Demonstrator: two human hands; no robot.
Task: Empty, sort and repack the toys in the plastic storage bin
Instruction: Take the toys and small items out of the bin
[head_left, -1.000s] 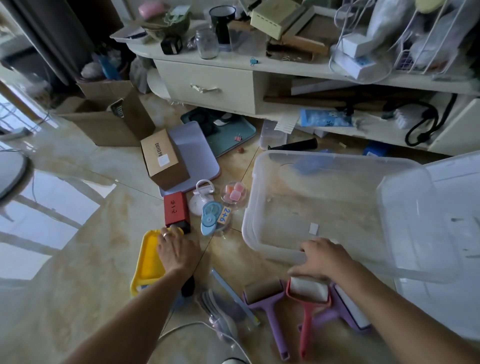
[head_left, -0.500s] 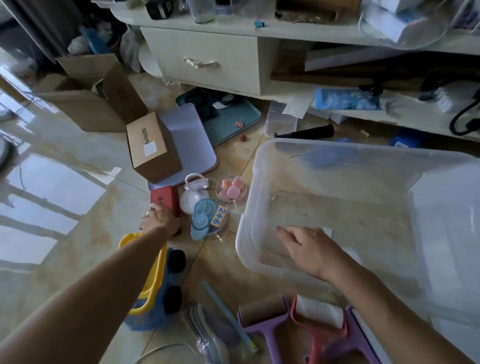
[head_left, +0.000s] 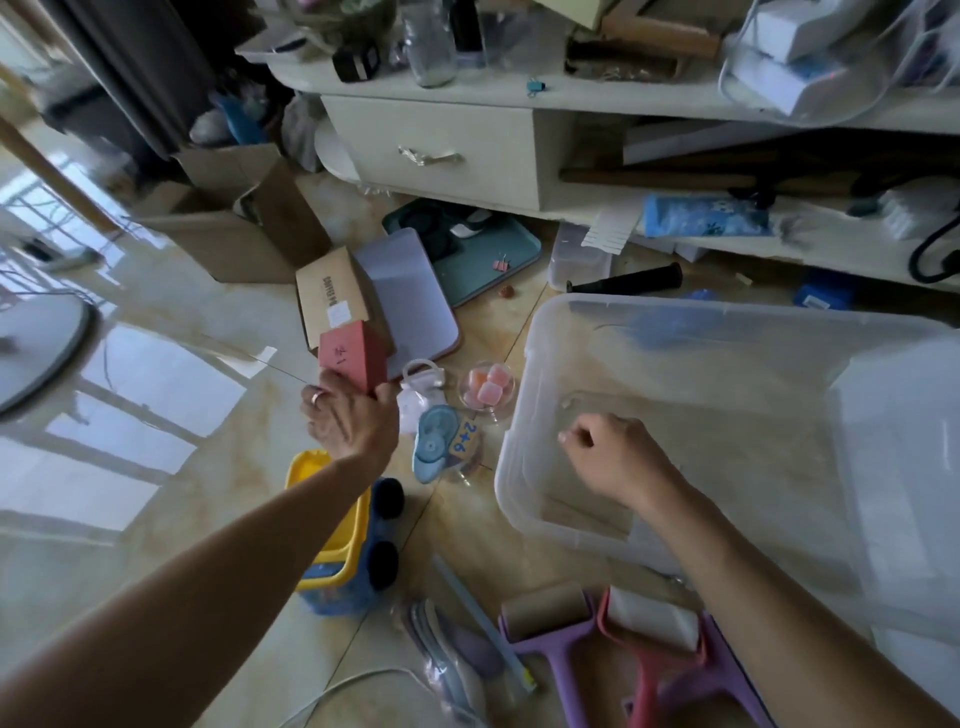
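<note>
**Floor lot: toys laid out beside an emptied bin**

Setting: glossy marbled tile floor (head_left: 156, 519) before a cream low cabinet (head_left: 431, 145) crowded with household clutter.

Item 1. Clear plastic storage bin (head_left: 524, 467), open-topped; apart from a small pale scrap or two, no toys show inside it. It lies to the right of the grip, across a narrow strip of floor.

Item 2. Red box (head_left: 353, 358), marked on its top face, raised off the floor. The left hand (head_left: 350, 421) pinches its near lower end, thumb on the right face and fingers on the left. The long axis runs away from the wrist, tilted up toward the cabinet.

Item 3. Right hand (head_left: 613, 457), over the bin's near-left corner, fingers curled. Whether it holds some small thing cannot be told.

Items near the grip: a white toy kettle (head_left: 418, 389) and a clear cup of pink cubes (head_left: 487, 388) just to its right; a blue fan-shaped toy (head_left: 436, 441) with a "2+6" card below-right; a yellow-and-blue toy truck (head_left: 343, 551) under the forearm; a brown carton (head_left: 332, 296) just beyond the box.

Assessment: emptying looks done; sorting or repacking in hand. The left hand has the box, and the bin's left wall is the edge to clear on a rightward carry.
</note>
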